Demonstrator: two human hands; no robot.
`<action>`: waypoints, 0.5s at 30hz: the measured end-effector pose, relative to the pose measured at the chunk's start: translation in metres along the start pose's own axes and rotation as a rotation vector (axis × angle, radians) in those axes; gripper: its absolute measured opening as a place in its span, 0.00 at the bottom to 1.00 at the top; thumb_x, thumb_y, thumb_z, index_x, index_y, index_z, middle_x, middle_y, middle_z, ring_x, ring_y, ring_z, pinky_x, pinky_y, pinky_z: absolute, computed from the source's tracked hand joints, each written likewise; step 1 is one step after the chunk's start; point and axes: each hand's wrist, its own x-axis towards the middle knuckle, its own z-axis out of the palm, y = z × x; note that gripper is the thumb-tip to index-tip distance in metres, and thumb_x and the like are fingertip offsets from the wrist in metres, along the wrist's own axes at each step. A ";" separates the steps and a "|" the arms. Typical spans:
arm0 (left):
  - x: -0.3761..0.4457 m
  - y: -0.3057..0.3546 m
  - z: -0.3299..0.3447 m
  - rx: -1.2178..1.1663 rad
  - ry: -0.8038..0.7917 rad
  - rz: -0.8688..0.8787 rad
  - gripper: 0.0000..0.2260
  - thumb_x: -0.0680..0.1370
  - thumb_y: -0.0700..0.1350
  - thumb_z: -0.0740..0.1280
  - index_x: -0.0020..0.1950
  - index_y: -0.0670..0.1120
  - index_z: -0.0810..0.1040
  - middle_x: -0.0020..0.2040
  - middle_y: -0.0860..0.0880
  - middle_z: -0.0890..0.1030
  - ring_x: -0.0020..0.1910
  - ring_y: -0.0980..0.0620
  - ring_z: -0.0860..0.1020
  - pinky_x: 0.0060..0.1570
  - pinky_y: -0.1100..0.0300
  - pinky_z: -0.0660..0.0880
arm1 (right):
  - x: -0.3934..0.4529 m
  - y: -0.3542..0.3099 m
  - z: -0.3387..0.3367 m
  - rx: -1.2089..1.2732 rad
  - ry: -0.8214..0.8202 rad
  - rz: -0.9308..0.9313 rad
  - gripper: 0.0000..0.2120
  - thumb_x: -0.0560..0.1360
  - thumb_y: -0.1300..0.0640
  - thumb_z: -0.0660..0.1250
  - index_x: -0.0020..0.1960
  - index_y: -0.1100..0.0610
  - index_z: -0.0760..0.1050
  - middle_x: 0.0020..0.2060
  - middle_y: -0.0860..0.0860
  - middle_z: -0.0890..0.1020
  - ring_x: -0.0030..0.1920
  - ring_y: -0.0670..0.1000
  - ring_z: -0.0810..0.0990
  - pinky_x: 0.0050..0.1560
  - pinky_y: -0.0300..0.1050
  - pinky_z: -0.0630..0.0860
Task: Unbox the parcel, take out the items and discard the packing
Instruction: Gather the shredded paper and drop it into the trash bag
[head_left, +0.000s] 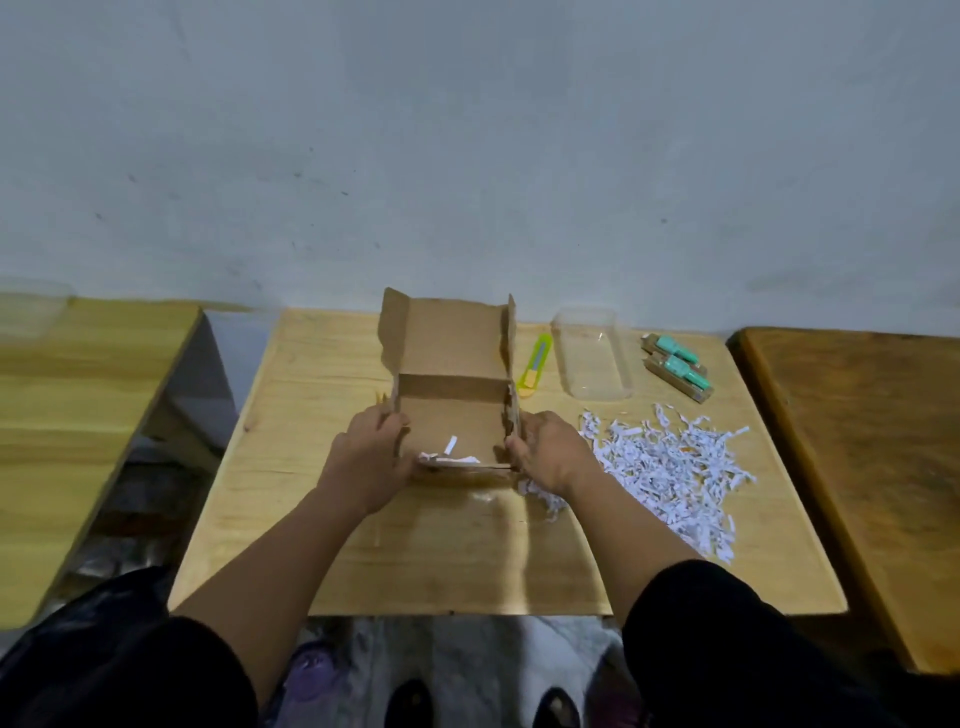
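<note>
An open brown cardboard box (452, 364) stands at the middle of the light wooden table (452, 561), its lid flap raised toward the wall. A few white paper shreds (448, 456) lie inside near its front wall. My left hand (366, 457) grips the box's left side wall and my right hand (550, 452) grips its right side wall. A large heap of white shredded paper (670, 462) is spread on the table to the right of the box. Two teal items in brown card packs (678, 366) lie at the back right.
A yellow-green utility knife (535, 366) lies just right of the box lid. A clear plastic tray (592, 358) sits beside it. Other wooden tables stand at the left (78, 415) and right (872, 457), with gaps between. A grey wall runs behind.
</note>
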 end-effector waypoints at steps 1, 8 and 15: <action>-0.001 -0.002 0.000 0.012 0.005 0.011 0.19 0.73 0.51 0.67 0.62 0.45 0.74 0.65 0.45 0.72 0.63 0.44 0.71 0.55 0.49 0.72 | 0.000 -0.003 0.004 0.012 0.012 -0.003 0.19 0.77 0.49 0.59 0.64 0.58 0.68 0.59 0.61 0.73 0.62 0.61 0.72 0.61 0.49 0.70; 0.000 0.005 0.002 -0.010 0.052 0.139 0.22 0.72 0.54 0.64 0.61 0.43 0.75 0.63 0.43 0.74 0.62 0.43 0.73 0.52 0.49 0.74 | -0.014 0.009 0.011 -0.093 0.046 -0.013 0.38 0.74 0.40 0.61 0.75 0.58 0.52 0.73 0.56 0.61 0.72 0.56 0.60 0.72 0.48 0.60; -0.017 0.034 0.021 -0.022 0.100 0.307 0.27 0.69 0.53 0.68 0.64 0.41 0.73 0.64 0.39 0.75 0.66 0.39 0.71 0.65 0.45 0.67 | -0.022 0.042 0.010 -0.207 0.071 -0.056 0.39 0.71 0.36 0.63 0.75 0.52 0.53 0.74 0.53 0.58 0.74 0.53 0.57 0.74 0.53 0.55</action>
